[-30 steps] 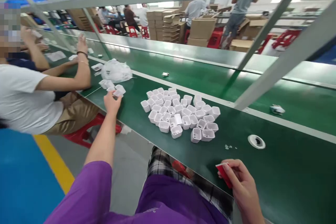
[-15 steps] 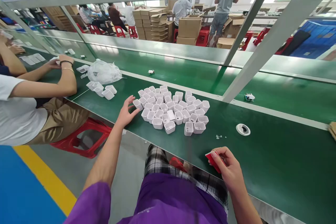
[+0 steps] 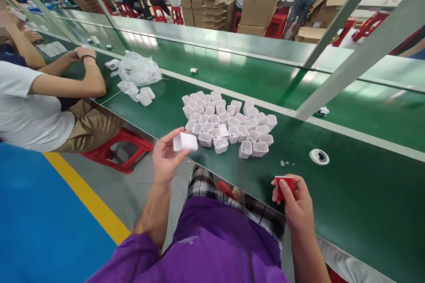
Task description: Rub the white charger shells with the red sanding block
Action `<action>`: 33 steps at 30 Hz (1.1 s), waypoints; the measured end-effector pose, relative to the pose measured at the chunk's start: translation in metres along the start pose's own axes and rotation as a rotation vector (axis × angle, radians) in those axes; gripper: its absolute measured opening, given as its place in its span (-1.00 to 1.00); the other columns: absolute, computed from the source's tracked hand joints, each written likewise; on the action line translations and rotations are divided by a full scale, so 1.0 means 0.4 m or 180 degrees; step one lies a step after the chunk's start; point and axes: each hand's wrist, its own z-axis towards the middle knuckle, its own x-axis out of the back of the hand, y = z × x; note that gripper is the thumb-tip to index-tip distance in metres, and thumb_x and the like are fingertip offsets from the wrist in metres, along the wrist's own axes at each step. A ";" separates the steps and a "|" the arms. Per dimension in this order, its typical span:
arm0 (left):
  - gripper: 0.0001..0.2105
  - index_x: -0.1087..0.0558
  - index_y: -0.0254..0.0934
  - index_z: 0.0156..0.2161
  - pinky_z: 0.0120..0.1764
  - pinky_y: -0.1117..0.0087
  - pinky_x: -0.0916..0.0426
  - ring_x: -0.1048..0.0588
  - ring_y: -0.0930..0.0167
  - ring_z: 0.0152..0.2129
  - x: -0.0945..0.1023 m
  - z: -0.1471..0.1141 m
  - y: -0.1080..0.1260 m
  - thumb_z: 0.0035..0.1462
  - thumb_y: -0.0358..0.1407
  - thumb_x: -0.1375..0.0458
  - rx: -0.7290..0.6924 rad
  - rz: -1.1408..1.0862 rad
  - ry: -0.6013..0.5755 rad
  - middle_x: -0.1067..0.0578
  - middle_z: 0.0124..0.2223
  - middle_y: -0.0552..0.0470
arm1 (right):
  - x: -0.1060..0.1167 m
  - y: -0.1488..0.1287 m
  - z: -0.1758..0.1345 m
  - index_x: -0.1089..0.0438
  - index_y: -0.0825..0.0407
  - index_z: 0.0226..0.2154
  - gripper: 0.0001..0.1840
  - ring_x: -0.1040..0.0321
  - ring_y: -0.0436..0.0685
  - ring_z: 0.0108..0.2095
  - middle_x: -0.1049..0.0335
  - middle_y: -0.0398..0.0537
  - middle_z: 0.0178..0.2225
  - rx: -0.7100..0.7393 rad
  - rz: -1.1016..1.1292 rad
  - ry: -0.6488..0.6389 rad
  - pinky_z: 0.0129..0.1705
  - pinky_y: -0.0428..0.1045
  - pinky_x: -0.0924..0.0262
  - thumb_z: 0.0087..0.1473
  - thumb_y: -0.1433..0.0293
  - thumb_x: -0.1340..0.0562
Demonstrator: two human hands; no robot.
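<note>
My left hand (image 3: 168, 155) grips a white plastic cup-like housing (image 3: 186, 142) between thumb and fingers, tilted on its side with its opening facing left. It is held up near the table's front edge. Just beyond it stands a cluster of similar white housings (image 3: 233, 134), most with their openings up. Over the front edge on the right, my right hand (image 3: 294, 194) pinches a small flat red piece (image 3: 284, 187) with a pale edge, the thumb lying across it. What exactly the red piece is, I cannot tell.
A white ring-shaped part (image 3: 319, 156) and tiny clear bits (image 3: 284, 163) lie on the green table (image 3: 361, 185). Left of the cluster are more housings (image 3: 145, 96) and a clear plastic bag (image 3: 139, 69). A co-worker (image 3: 49, 88) sits at left. A slanted metal post (image 3: 335, 66) rises at right.
My left hand has taken a housing from the left side of the cluster and brought it nearer to me. The red piece in my right hand has turned its flat face toward me.
</note>
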 end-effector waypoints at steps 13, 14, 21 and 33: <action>-0.68 -0.35 -0.17 -0.21 -0.09 0.08 -0.53 -0.59 0.20 -0.11 -0.174 -0.184 0.028 -0.03 -0.12 -0.30 0.2012 -0.1718 -0.1421 -0.56 -0.04 -0.08 | 0.002 0.006 -0.022 -0.51 -0.08 -0.25 -0.82 -0.36 0.03 -0.45 -0.47 -0.10 -0.29 0.0531 -0.0805 -0.0352 -0.42 -0.02 -0.29 0.19 0.20 -0.26; -0.71 -0.35 -0.18 -0.24 -0.11 0.11 -0.53 -0.59 0.22 -0.14 -0.181 -0.187 0.025 -0.04 -0.15 -0.30 0.2053 -0.1745 -0.1466 -0.55 -0.07 -0.06 | 0.003 0.007 -0.024 -0.51 -0.09 -0.25 -0.83 -0.38 0.05 -0.42 -0.48 -0.10 -0.29 0.0608 -0.0847 -0.0381 -0.39 -0.02 -0.29 0.20 0.21 -0.25; -0.77 -0.34 -0.20 -0.25 -0.33 0.40 -0.35 -0.47 0.41 -0.35 -0.223 -0.189 -0.001 -0.09 -0.38 -0.21 0.1439 -0.1261 -0.2066 -0.52 -0.20 0.03 | -0.007 -0.002 -0.033 -0.47 -0.05 -0.28 -0.79 -0.42 0.11 -0.34 -0.48 -0.06 -0.32 0.0705 -0.0975 -0.0578 -0.29 0.01 -0.30 0.24 0.20 -0.19; -0.49 -0.37 -0.18 -0.04 -0.09 0.22 -0.41 -0.49 0.26 -0.17 -0.228 -0.189 -0.013 -0.08 -0.14 -0.44 -0.0126 0.1107 -0.2037 -0.51 -0.15 -0.02 | -0.010 -0.008 -0.023 -0.42 -0.03 -0.33 -0.81 -0.41 0.11 -0.31 -0.49 -0.04 -0.31 0.0978 -0.1064 -0.0911 -0.23 0.02 -0.31 0.24 0.22 -0.20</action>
